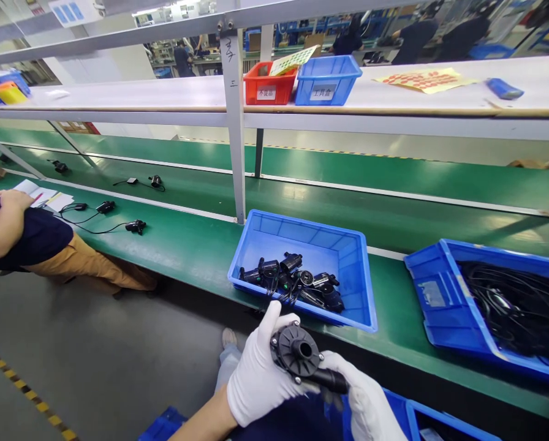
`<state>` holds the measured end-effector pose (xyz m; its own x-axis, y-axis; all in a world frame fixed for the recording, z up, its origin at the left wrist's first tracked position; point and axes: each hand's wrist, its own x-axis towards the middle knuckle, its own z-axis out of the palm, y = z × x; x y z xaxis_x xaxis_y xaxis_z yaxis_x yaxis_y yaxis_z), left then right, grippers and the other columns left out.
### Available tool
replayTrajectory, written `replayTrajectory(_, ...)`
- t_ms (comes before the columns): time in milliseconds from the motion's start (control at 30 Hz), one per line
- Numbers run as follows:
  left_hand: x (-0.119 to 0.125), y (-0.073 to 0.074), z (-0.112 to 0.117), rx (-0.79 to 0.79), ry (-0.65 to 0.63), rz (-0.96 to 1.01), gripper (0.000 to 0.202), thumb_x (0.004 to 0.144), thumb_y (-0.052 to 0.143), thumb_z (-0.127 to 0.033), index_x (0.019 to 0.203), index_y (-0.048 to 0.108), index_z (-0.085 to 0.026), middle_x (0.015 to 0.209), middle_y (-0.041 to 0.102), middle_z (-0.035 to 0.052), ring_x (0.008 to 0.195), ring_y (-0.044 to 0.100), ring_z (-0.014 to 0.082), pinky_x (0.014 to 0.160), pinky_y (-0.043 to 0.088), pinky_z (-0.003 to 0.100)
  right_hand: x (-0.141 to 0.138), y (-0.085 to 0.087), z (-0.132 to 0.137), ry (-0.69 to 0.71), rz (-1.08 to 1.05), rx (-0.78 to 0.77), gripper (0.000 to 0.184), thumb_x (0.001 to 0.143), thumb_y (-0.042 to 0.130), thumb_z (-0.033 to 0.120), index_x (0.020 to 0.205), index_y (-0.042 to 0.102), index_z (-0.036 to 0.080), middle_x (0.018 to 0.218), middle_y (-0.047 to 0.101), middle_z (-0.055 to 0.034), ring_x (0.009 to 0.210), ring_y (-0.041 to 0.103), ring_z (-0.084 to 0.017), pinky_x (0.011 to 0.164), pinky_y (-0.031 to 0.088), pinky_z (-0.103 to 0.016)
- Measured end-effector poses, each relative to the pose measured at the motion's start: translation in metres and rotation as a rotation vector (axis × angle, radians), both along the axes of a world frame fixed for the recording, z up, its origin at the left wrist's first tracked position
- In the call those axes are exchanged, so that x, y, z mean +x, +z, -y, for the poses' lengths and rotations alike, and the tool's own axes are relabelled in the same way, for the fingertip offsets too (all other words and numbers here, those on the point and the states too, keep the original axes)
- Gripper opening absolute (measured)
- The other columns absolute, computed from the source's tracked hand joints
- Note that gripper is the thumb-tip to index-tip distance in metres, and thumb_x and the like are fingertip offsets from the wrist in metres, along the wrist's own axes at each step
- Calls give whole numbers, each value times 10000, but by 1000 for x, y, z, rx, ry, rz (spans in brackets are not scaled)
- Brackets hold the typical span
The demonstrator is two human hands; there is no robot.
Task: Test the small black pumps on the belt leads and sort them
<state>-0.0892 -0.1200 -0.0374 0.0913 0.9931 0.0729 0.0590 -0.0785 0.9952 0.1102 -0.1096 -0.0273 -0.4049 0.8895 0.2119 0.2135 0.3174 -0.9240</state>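
A black round pump point(297, 350) with a short central inlet and a side outlet tube is held up in front of my body. My left hand point(258, 373), in a white glove, wraps around the pump's body from the left, thumb raised along its edge. From the right, my right hand point(359, 392), also gloved in white, has its fingers closed at the outlet tube and the lower rim. Just beyond my hands, a blue bin point(371, 306) on the green bench holds several similar black pumps point(290, 262) with cables.
To the right stands another blue bin point(433, 294) full of black cables point(522, 306). A red bin point(269, 86) and a smaller blue bin point(327, 79) sit on the shelf above. At left, a person point(21, 233) stands by the bench near pumps point(135, 226). A metal post point(235, 135) rises mid-bench.
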Motion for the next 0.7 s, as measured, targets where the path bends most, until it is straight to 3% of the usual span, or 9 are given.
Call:
replayTrajectory(133,3,2,-1,-13,45,-60,1218,674,945,-502,1645,247,-270,1399,657,136,1205,685,357,1072,549,508,4,-12,0,-18,-38,-129,641,1074,269,645,992,735,212,753,717,-39,496,634,-147,489,560,-206)
replayTrajectory(300,4,8,-4,-50,82,-94,1177,656,951,-521,1618,329,-252,1363,677,134,1186,686,357,1068,546,504,-3,-13,2,-125,-126,-349,659,1019,321,741,903,690,208,561,540,14,449,539,-150,487,552,-233)
replayTrajectory(467,2,7,-6,-69,61,-61,1178,627,976,-474,1602,352,-252,1331,698,131,1157,700,348,1029,570,486,-6,-20,0,-63,-95,-312,716,993,312,774,876,726,202,577,576,-25,445,544,-170,428,506,-249)
replayTrajectory(600,-2,1,-5,-71,69,-47,1253,634,972,-482,1636,257,-245,1408,653,154,1194,690,334,1062,553,478,-12,-18,3,-183,-45,-350,707,975,346,789,874,741,212,687,648,-65,525,571,-190,497,517,-279)
replayTrajectory(700,-5,-6,-4,-78,54,-34,1273,642,963,-510,1648,224,-262,1440,629,162,1233,673,343,1108,523,493,-17,-13,5,-183,-121,-417,676,957,390,796,925,757,230,814,668,-80,534,544,-177,458,489,-270)
